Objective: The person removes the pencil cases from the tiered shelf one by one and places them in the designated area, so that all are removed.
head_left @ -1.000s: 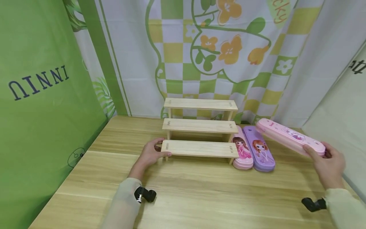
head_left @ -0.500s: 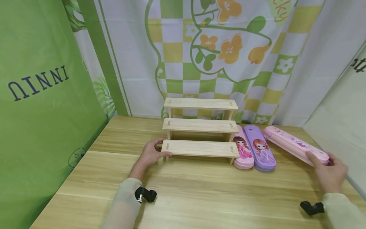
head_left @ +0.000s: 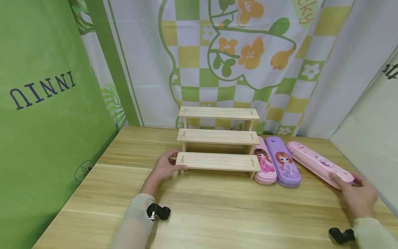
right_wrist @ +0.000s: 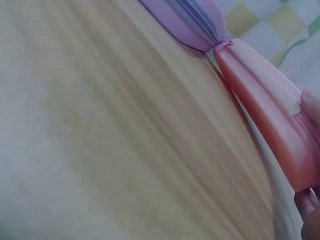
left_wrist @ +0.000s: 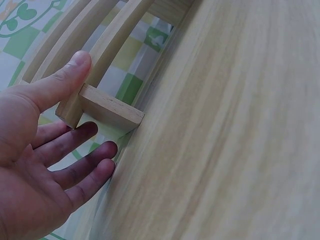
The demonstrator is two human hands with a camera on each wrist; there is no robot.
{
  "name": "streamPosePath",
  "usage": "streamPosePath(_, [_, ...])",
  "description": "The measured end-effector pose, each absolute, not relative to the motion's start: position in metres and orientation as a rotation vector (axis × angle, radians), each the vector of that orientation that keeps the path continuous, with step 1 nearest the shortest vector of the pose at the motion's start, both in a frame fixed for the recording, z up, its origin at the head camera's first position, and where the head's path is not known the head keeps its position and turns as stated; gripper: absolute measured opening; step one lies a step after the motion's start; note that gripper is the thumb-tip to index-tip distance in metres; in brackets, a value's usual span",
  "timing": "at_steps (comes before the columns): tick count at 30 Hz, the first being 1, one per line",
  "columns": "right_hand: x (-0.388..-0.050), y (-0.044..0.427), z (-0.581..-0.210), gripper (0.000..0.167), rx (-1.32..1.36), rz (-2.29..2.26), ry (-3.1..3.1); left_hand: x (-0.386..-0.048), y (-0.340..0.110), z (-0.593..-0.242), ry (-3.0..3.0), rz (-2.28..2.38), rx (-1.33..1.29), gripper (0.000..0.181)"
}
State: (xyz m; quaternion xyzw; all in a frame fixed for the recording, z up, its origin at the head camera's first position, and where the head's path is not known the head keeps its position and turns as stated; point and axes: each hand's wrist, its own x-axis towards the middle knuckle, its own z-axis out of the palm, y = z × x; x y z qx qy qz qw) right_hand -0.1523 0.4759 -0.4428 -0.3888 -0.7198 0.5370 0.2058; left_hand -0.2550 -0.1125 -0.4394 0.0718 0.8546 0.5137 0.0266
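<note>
A three-tier wooden shelf stand point(head_left: 217, 161) stands on the table. At its left end my left hand point(head_left: 163, 166) grips the lowest board, thumb on top; in the left wrist view the index finger lies under the board point(left_wrist: 117, 42) and the other fingers are free. My right hand point(head_left: 357, 195) holds the near end of a pink zip pencil case point(head_left: 320, 162) with a bunny picture. In the right wrist view, this pink case point(right_wrist: 267, 115) slants beside a purple one point(right_wrist: 192, 20); whether its whole underside touches the table is unclear.
A purple pencil case point(head_left: 283, 160) and another pink pencil case point(head_left: 264, 160), both with a doll picture, lie side by side against the stand's right end. Patterned curtains point(head_left: 230, 65) hang behind the wooden table point(head_left: 217, 214), and a green cloth point(head_left: 46, 138) on the left.
My right hand has lowered the pink bunny pencil case toward the table, right of the purple one, and its far end has moved slightly right. The left hand and stand have stayed put.
</note>
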Motion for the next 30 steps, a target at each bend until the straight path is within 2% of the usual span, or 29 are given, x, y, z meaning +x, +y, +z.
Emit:
streamPosePath(8, [-0.147,0.468,-0.439,0.097,-1.048,1.232,-2.299,-0.254,-0.114,-0.438,2.643,1.596,0.235,0.076])
streamPosePath(12, [-0.141,0.465,-0.440,0.095,-0.943,1.103,-2.459,-0.254,-0.113,-0.439,2.654,1.583,0.225,0.076])
streamPosePath(18, [-0.134,0.457,-0.444,0.088,-0.754,1.023,-2.561,-0.255,-0.112,-0.440,2.651,1.584,0.220,0.076])
streamPosePath(30, [-0.132,0.435,-0.437,0.084,-0.613,0.993,-2.698,-0.255,-0.111,-0.441,2.650,1.595,0.232,0.077])
